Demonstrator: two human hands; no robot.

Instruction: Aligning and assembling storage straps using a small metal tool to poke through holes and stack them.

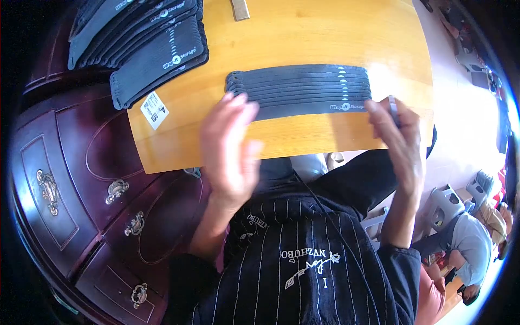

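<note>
A row of black storage straps [303, 89] lies overlapped on the table in front of me, looped ends to the left, printed ends to the right. My left hand [230, 149] is raised at the row's near left corner, blurred by motion. Its thumb stands apart from the fingers and nothing shows in it. My right hand [400, 130] is at the row's right end, one fingertip at the corner of the nearest strap. Its other fingers are curled around a small grey, shiny thing [393, 108], which I cannot make out.
More black straps [162, 59] lie in fanned piles at the table's far left. A white label [155, 110] is near the left edge of the yellow wooden table [189, 143]. A small brown piece [240, 10] lies at the far side. Dark red drawers [70, 179] stand left; people sit at right.
</note>
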